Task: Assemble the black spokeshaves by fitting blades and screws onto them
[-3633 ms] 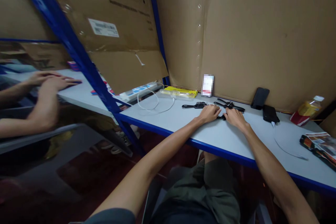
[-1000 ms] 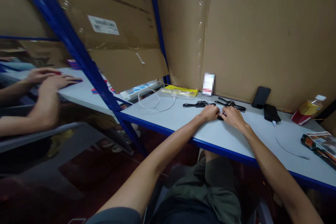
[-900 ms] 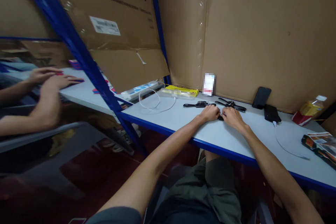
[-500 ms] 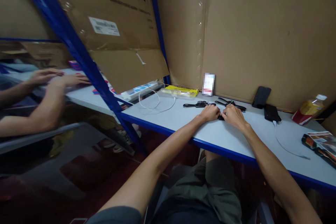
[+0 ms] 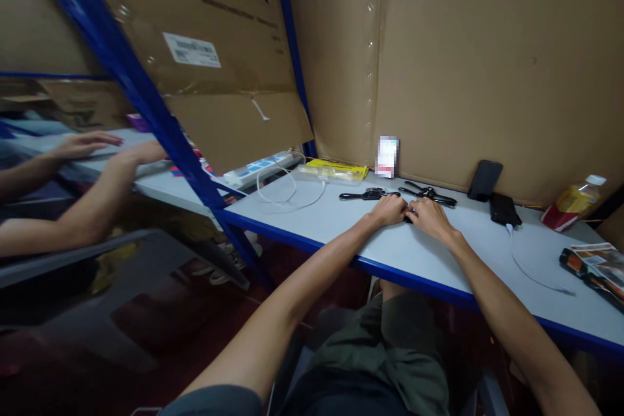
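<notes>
My left hand (image 5: 390, 209) and my right hand (image 5: 429, 216) meet over the white tabletop, fingers curled and pinched together. Between their fingertips a small black part (image 5: 408, 220) peeks out, mostly covered, so its kind is unclear. Just beyond my left hand lies a black two-handled tool (image 5: 363, 195) like a spokeshave, its right end partly behind the hand. A second black spokeshave-like tool (image 5: 428, 192) rests behind my right hand, lying at a slant.
A lit phone (image 5: 388, 157) leans on the cardboard wall. Behind are a yellow packet (image 5: 341, 168), white cable (image 5: 292, 201) and power strip (image 5: 258, 169). To the right: a dark phone (image 5: 485, 180), black power bank (image 5: 505, 209), bottle (image 5: 572, 205). A co-worker's hands (image 5: 90, 142) are left, beyond the blue post.
My right hand has shifted slightly left, closer to my left hand, and less of the black part shows. The co-worker's arm at the left has moved a little.
</notes>
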A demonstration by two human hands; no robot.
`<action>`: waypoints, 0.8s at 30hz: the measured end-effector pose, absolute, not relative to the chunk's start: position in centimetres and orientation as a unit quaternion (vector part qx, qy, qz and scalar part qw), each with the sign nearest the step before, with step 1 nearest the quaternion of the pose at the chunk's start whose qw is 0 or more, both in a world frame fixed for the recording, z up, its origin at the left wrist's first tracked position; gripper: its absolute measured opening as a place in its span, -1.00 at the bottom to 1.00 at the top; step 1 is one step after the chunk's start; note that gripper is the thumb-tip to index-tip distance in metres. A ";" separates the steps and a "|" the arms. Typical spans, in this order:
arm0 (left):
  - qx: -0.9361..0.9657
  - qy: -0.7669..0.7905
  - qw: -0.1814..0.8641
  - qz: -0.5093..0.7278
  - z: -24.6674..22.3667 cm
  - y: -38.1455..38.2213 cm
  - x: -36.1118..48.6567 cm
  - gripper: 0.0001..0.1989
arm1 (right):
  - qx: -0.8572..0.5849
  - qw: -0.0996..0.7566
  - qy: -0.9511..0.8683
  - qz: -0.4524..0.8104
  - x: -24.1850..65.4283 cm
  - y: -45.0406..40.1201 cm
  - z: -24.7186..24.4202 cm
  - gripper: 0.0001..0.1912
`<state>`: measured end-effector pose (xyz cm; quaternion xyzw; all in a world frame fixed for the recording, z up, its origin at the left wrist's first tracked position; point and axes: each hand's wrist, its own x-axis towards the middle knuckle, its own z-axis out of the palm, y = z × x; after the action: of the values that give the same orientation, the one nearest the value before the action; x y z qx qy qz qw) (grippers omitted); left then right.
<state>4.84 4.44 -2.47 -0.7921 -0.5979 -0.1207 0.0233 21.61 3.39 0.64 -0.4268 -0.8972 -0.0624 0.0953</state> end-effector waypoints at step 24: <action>-0.796 -0.591 0.038 -0.126 -2.7 4.6 4.7 -0.68 | -0.437 0.075 -0.896 -0.035 22.1 3.2 1.5 -0.75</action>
<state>4.73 4.60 -2.66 -0.7957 -0.5912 -0.1261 0.0376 22.15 3.24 1.51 -0.4369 -0.8957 -0.0347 0.0748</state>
